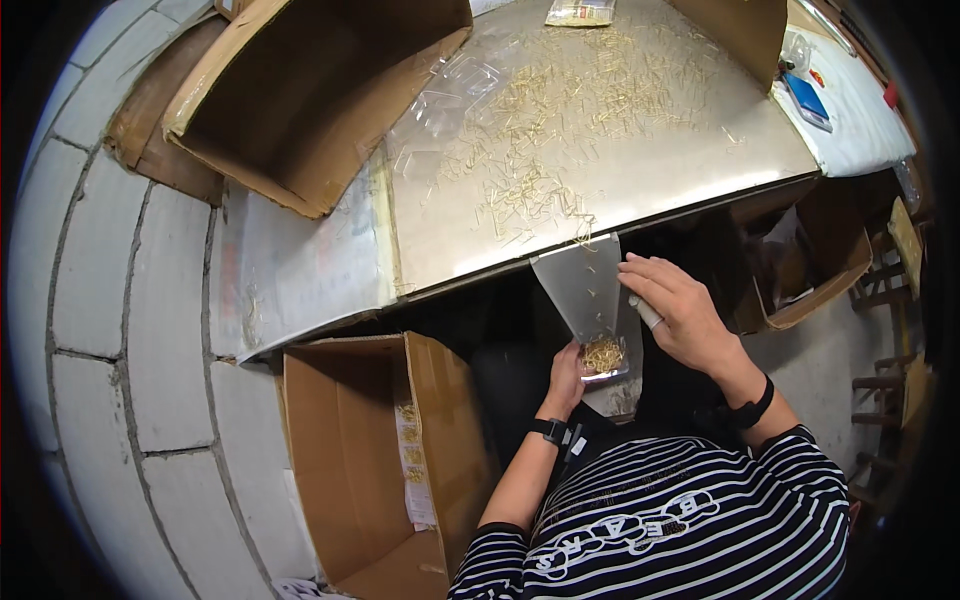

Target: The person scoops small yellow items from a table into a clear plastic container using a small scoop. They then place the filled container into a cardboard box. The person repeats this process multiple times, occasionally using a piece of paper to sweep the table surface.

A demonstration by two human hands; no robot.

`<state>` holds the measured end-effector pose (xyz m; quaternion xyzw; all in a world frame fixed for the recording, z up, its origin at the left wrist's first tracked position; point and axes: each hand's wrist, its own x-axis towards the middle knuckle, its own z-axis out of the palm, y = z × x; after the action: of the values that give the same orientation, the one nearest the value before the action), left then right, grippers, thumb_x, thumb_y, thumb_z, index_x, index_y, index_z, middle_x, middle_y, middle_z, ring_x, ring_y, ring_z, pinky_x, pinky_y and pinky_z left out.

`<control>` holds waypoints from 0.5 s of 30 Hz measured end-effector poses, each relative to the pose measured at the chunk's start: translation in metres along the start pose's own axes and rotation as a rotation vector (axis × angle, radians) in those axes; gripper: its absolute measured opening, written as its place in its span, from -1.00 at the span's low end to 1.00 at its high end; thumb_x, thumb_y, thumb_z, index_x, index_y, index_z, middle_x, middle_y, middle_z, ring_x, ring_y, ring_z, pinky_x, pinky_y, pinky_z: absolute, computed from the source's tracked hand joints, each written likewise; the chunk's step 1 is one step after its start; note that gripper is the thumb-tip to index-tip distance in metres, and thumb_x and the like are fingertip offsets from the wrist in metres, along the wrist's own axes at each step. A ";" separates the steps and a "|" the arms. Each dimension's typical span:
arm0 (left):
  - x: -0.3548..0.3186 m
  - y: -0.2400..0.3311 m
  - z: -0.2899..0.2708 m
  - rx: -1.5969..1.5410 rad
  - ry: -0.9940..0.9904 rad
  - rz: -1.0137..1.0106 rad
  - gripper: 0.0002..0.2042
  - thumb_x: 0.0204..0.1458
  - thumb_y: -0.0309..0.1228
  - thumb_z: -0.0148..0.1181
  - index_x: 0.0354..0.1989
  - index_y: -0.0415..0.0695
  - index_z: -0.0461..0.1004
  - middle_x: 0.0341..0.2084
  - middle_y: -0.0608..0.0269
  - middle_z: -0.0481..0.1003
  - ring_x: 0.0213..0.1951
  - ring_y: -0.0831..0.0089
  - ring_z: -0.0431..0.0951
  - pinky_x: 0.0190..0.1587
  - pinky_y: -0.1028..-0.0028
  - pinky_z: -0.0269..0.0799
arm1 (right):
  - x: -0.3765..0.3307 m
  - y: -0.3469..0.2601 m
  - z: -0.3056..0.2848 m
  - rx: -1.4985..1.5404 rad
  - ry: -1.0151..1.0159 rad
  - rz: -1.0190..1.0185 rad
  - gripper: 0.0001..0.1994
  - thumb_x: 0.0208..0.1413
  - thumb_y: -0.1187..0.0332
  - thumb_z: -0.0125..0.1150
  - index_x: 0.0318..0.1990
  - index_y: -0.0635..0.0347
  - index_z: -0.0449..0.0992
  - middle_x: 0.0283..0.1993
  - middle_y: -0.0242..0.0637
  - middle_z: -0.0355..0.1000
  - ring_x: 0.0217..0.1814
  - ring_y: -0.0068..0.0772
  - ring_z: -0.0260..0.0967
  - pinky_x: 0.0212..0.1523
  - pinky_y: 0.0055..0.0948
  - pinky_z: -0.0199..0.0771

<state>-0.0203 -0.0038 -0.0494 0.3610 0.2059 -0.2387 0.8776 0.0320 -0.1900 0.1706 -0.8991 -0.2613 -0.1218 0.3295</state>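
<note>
My left hand [566, 377] grips a small clear plastic box [604, 378], its fingers closed on the near side. Inside lies a heap of gold-coloured bent wire pieces [603, 354], which look like paper clips. Above the box, a grey funnel-shaped chute [580, 285] slopes down from the table edge, with a few wire pieces on it. Beside the chute's right edge is my right hand [682, 310], fingers stretched out and holding nothing I can see. A white band wraps one of its fingers. Many loose wire pieces [530, 195] are scattered across the metal tabletop [690, 190].
Clear plastic boxes [455, 90] lie on the table beside a large open carton [290, 110]. At lower left stands another carton [350, 450] with filled packs [412, 455] inside. Under the table's right side is an open carton [815, 260]. A blue box [806, 100] rests at far right.
</note>
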 end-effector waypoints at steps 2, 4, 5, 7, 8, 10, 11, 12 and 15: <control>-0.003 0.005 0.006 0.016 0.003 0.002 -0.68 0.25 -0.34 -0.25 -0.04 -0.35 0.31 -0.18 -0.06 0.50 -0.25 0.15 0.60 -0.30 0.28 0.61 | -0.005 0.002 0.000 -0.013 -0.012 -0.007 -0.66 -0.06 0.60 0.19 -0.05 0.27 0.47 0.03 -0.11 0.43 0.14 -0.08 0.37 0.16 -0.18 0.37; -0.010 0.012 0.014 0.086 0.024 -0.022 -0.68 0.24 -0.33 -0.24 -0.04 -0.34 0.32 -0.20 -0.04 0.50 -0.27 0.18 0.61 -0.32 0.28 0.62 | -0.011 0.003 0.001 -0.006 -0.019 -0.005 -0.66 -0.07 0.60 0.19 -0.06 0.28 0.47 0.02 -0.10 0.44 0.12 -0.07 0.38 0.14 -0.20 0.39; -0.014 0.013 0.016 0.121 0.034 -0.035 -0.68 0.24 -0.33 -0.23 -0.05 -0.34 0.32 -0.21 -0.02 0.51 -0.27 0.20 0.61 -0.34 0.29 0.62 | -0.014 0.003 0.000 0.005 -0.025 0.006 -0.67 -0.07 0.60 0.20 -0.07 0.28 0.48 0.01 -0.09 0.44 0.11 -0.07 0.38 0.12 -0.21 0.40; -0.015 0.009 0.014 0.111 0.017 -0.002 -0.69 0.23 -0.33 -0.22 -0.08 -0.33 0.34 -0.26 0.02 0.51 -0.33 0.25 0.61 -0.39 0.28 0.63 | -0.019 0.004 -0.001 0.018 -0.027 0.024 -0.67 -0.07 0.60 0.20 -0.07 0.29 0.48 0.01 -0.08 0.44 0.10 -0.06 0.39 0.09 -0.22 0.43; -0.014 0.008 0.011 0.116 0.041 -0.004 -0.69 0.23 -0.33 -0.22 -0.08 -0.33 0.34 -0.27 0.02 0.51 -0.34 0.25 0.61 -0.40 0.27 0.63 | -0.022 0.006 0.001 0.020 -0.026 0.035 -0.67 -0.08 0.61 0.20 -0.08 0.29 0.48 0.01 -0.07 0.44 0.09 -0.05 0.39 0.07 -0.23 0.44; -0.011 0.011 0.014 0.135 0.057 -0.007 -0.69 0.22 -0.33 -0.22 -0.08 -0.33 0.34 -0.27 0.03 0.52 -0.34 0.25 0.61 -0.41 0.26 0.63 | -0.021 0.010 0.001 0.025 0.001 0.033 -0.68 -0.08 0.61 0.21 -0.08 0.29 0.48 0.00 -0.06 0.44 0.07 -0.04 0.40 0.05 -0.23 0.45; -0.012 0.012 0.015 0.147 0.054 -0.010 -0.69 0.22 -0.33 -0.22 -0.08 -0.33 0.34 -0.27 0.03 0.52 -0.34 0.25 0.61 -0.41 0.27 0.62 | -0.018 0.011 0.002 0.034 0.022 0.021 -0.68 -0.08 0.61 0.21 -0.08 0.30 0.48 0.00 -0.06 0.44 0.07 -0.04 0.40 0.04 -0.24 0.46; -0.014 0.013 0.016 0.157 0.054 -0.016 -0.69 0.22 -0.33 -0.22 -0.08 -0.33 0.34 -0.27 0.03 0.52 -0.35 0.25 0.61 -0.41 0.27 0.62 | -0.016 0.012 0.003 0.043 0.039 0.012 -0.68 -0.08 0.61 0.21 -0.08 0.30 0.47 0.00 -0.06 0.44 0.06 -0.04 0.41 0.03 -0.24 0.46; -0.012 0.011 0.015 0.121 0.090 -0.017 -0.67 0.23 -0.33 -0.23 -0.06 -0.34 0.34 -0.27 0.02 0.52 -0.34 0.24 0.61 -0.42 0.29 0.62 | 0.001 0.006 0.004 0.062 0.074 -0.032 -0.68 -0.07 0.62 0.19 -0.08 0.30 0.47 0.00 -0.05 0.44 0.05 -0.03 0.41 0.02 -0.25 0.47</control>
<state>-0.0211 -0.0046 -0.0273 0.4222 0.2332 -0.2417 0.8420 0.0363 -0.1910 0.1641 -0.8789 -0.2671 -0.1521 0.3647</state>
